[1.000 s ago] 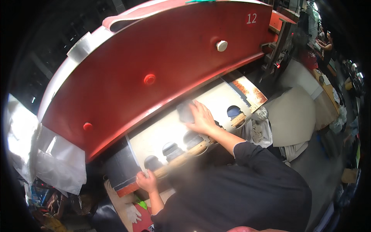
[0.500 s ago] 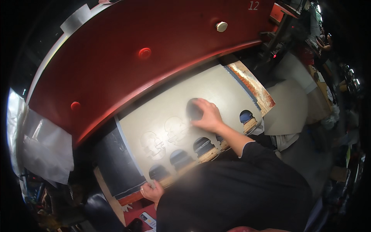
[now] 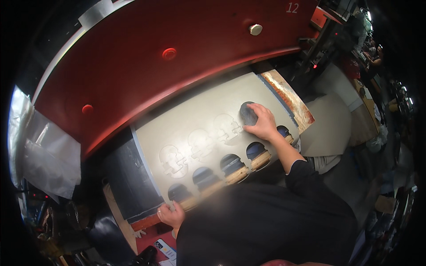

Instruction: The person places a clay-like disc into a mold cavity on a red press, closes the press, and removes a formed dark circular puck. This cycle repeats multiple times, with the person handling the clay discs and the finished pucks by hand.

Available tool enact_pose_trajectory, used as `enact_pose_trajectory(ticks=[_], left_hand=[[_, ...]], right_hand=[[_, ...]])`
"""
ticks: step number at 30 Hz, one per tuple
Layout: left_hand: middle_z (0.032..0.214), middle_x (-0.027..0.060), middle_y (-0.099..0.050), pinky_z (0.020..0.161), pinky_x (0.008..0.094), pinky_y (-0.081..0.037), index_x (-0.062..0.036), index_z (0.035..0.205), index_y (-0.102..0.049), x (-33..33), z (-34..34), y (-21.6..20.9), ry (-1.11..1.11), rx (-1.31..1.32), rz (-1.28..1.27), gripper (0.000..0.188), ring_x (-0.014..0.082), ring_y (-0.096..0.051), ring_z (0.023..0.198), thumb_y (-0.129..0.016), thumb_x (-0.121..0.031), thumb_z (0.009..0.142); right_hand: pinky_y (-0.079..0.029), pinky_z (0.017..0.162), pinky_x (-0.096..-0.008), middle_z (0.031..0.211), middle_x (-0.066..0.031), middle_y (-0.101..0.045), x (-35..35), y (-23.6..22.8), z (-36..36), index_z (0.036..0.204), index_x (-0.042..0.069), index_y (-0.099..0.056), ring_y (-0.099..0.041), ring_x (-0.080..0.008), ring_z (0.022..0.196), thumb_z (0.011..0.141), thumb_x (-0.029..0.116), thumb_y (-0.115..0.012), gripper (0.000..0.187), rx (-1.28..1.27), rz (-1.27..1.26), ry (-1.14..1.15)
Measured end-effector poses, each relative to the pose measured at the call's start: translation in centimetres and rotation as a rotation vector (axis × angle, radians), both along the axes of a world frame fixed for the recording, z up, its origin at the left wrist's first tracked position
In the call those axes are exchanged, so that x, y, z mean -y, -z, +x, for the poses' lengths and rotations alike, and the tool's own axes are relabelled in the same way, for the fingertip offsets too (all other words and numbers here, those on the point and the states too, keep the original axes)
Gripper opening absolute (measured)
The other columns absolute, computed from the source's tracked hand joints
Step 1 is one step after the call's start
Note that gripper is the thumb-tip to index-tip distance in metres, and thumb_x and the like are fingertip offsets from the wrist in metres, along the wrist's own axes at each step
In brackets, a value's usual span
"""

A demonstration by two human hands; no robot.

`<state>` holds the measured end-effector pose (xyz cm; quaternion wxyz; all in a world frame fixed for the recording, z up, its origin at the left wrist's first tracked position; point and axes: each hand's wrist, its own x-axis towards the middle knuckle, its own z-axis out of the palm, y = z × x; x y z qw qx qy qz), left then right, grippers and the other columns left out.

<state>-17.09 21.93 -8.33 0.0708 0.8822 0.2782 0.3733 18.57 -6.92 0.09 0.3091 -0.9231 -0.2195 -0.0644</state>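
A pale grey-beige sheet [image 3: 191, 119] lies at a slant on the dark bed of a red machine. My right hand [image 3: 262, 123] is closed round a dark rounded block, seemingly a cutting die [image 3: 248, 113], on the sheet's right half. To its left run three cut outlines with rounded tops, among them one outline [image 3: 228, 128] next to the hand. Along the near edge is a row of cut-out openings, such as this opening [image 3: 234, 166], showing dark board and wood below. My left hand [image 3: 171, 214] pinches the sheet's near left corner.
The machine's red front [image 3: 133, 71] spans the far side, with red buttons and a pale knob [image 3: 255, 29]. Clear plastic [image 3: 53, 155] hangs at left. More pale sheets [image 3: 326, 126] lie at right. A phone [image 3: 164, 249] rests below my left hand.
My right hand has moved right along the sheet with the cutting die. A third outline now shows where the die was. My left hand stays at the corner.
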Motion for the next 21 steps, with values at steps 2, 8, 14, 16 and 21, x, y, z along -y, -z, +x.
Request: enact_pose_trajectory(ticks=[2,8,14,16,21], left_hand=[[0.07,0.0142,-0.047,0.061,0.0472,-0.037,-0.0041,0.077,-0.046,0.0,0.0,0.0,-0.009,-0.002,-0.002,0.027,0.0386,-0.049,0.068,-0.07,-0.015,0.073],[0.07,0.0141,-0.047,0.062,0.047,-0.036,-0.0043,0.076,-0.045,0.0,0.1,0.2,-0.017,0.003,0.014,0.026,0.0382,-0.048,0.067,-0.069,-0.013,0.072],[0.07,0.0131,-0.046,0.062,0.046,-0.036,-0.0047,0.076,-0.045,-0.1,0.4,0.2,-0.012,0.018,-0.001,0.025,0.0373,-0.048,0.067,-0.068,-0.012,0.072],[0.07,0.013,-0.046,0.062,0.0459,-0.036,-0.0048,0.076,-0.045,-0.1,0.6,0.1,-0.009,0.02,0.003,0.025,0.037,-0.048,0.067,-0.068,-0.013,0.072],[0.07,0.0126,-0.046,0.062,0.0456,-0.036,-0.0049,0.076,-0.045,-0.2,0.9,0.0,-0.009,0.022,0.018,0.025,0.0368,-0.048,0.067,-0.069,-0.014,0.073]], right_hand=[[-0.038,0.106,-0.0421,0.134,-0.0134,-0.053,-0.5,0.3,-0.3,0.129,0.014,-0.057,-0.048,-0.0334,0.124,0.06,0.03,-0.081,0.075,0.041,-0.041,0.021],[-0.037,0.103,-0.0437,0.133,-0.0106,-0.053,-1.2,0.7,-0.6,0.127,0.015,-0.058,-0.048,-0.0325,0.122,0.06,0.03,-0.081,0.073,0.06,-0.09,0.043],[-0.036,0.103,-0.0435,0.134,-0.0084,-0.051,-1.4,0.8,-0.5,0.127,0.014,-0.058,-0.046,-0.0312,0.122,0.06,0.031,-0.081,0.073,0.063,-0.087,0.047],[-0.035,0.106,-0.0437,0.136,-0.0102,-0.051,-1.3,0.6,-0.3,0.128,0.014,-0.057,-0.045,-0.032,0.126,0.059,0.031,-0.082,0.075,0.021,-0.088,0.041],[-0.035,0.106,-0.0439,0.136,-0.0106,-0.05,-1.4,0.2,0.1,0.128,0.013,-0.057,-0.045,-0.032,0.126,0.06,0.031,-0.082,0.075,0.021,-0.106,0.024]])
